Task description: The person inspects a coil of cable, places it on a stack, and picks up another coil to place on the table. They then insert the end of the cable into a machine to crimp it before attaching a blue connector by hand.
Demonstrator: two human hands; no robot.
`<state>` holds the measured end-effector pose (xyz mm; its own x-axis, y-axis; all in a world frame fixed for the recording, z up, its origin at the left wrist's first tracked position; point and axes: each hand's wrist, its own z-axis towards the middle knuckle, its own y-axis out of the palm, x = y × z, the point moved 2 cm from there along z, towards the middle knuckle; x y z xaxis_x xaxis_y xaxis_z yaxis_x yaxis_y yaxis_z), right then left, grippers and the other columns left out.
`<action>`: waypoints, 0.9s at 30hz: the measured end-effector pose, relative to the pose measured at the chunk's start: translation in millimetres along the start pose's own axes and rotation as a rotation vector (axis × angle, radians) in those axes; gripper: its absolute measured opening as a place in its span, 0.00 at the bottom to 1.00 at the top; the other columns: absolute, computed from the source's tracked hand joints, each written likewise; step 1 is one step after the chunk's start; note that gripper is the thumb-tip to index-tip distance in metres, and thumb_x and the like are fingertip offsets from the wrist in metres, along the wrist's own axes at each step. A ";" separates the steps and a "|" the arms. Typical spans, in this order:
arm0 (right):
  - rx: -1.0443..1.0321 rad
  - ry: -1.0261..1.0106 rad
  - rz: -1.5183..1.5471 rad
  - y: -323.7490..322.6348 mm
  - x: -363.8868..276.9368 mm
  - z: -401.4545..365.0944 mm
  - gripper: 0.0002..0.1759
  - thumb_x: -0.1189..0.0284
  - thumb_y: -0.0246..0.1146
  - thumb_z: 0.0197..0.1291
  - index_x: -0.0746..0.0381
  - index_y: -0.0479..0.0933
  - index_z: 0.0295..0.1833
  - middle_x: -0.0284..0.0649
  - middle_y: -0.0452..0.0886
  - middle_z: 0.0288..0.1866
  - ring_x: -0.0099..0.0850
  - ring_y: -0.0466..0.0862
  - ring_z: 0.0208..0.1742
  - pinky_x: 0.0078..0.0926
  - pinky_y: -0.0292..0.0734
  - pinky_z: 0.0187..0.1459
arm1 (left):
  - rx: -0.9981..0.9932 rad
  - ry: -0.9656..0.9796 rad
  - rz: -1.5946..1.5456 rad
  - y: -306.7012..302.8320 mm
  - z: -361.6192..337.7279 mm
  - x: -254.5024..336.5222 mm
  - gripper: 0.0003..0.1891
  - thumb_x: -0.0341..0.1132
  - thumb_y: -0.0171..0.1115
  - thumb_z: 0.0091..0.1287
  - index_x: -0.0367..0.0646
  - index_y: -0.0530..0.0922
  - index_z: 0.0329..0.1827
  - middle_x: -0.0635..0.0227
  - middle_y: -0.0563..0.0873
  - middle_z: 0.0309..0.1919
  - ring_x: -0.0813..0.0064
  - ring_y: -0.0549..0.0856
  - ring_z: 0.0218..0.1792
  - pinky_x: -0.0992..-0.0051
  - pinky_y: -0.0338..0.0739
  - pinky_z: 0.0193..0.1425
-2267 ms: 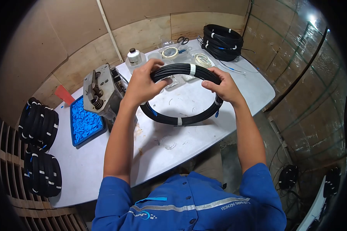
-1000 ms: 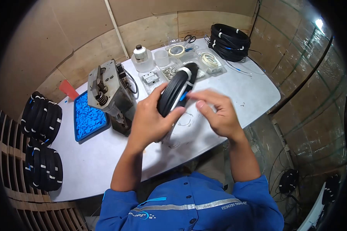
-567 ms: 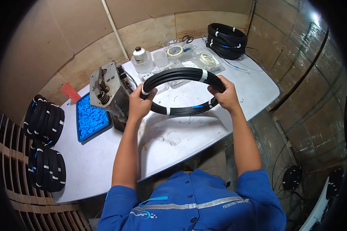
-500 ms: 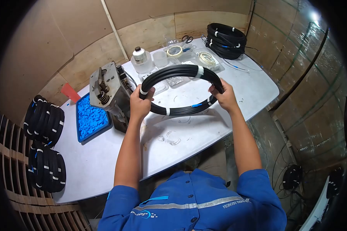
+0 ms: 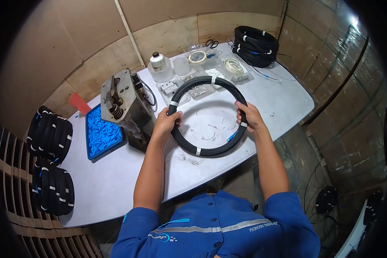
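Observation:
A coil of black cable [image 5: 209,152], bound with several white tape bands, is held over the white table [image 5: 279,107]. My left hand [image 5: 166,123] grips its left side, thumb on the inside. My right hand [image 5: 250,117] is closed round the right side, beside a white band. A blue connector [image 5: 231,136] shows at the coil's lower right inner edge. The coil's open face is turned up toward the camera, and its shadow falls on the table.
A metal machine [image 5: 129,103] stands left of the coil, beside a tray of blue pieces [image 5: 103,133]. Bottle [image 5: 158,61], tape rolls [image 5: 198,57] and scissors [image 5: 211,44] are at the back. More cable coils lie back right [image 5: 256,47] and left [image 5: 51,185].
Both hands have tilted the coil, so it now shows as a fuller ring. Its near edge has come lower and closer to the table's front.

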<state>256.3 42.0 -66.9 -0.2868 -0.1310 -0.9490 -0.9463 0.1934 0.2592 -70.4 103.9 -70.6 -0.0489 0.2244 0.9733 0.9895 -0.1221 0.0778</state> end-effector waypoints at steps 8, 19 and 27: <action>-0.127 -0.004 0.341 -18.0 41.0 8.9 0.16 0.62 0.61 0.77 0.63 0.76 0.59 0.31 0.73 0.30 0.24 0.76 0.28 0.25 0.77 0.29 | 0.045 0.024 0.277 -1.4 2.3 -10.0 0.09 0.34 0.74 0.65 0.39 0.84 0.41 0.71 0.83 0.29 0.80 0.78 0.28 0.74 0.76 0.34; -0.140 -0.066 0.279 -19.7 47.8 6.4 0.15 0.63 0.60 0.77 0.63 0.76 0.58 0.31 0.73 0.29 0.24 0.78 0.29 0.23 0.74 0.32 | 0.006 -0.026 -0.011 5.4 -6.0 -29.3 0.12 0.28 0.72 0.64 0.37 0.78 0.46 0.69 0.83 0.27 0.77 0.81 0.24 0.74 0.74 0.27; -0.144 -0.047 0.231 -17.4 46.0 1.4 0.15 0.63 0.60 0.77 0.63 0.76 0.57 0.31 0.73 0.29 0.24 0.78 0.29 0.22 0.74 0.32 | 0.035 -0.028 0.060 2.9 -3.9 -40.9 0.09 0.28 0.70 0.67 0.38 0.77 0.45 0.70 0.80 0.23 0.77 0.78 0.21 0.74 0.72 0.26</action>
<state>259.8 33.9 -115.3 -0.4936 -0.0539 -0.8680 -0.8689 0.0724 0.4896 -66.0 90.7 -109.3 0.0144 0.2443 0.9696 0.9947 -0.1021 0.0110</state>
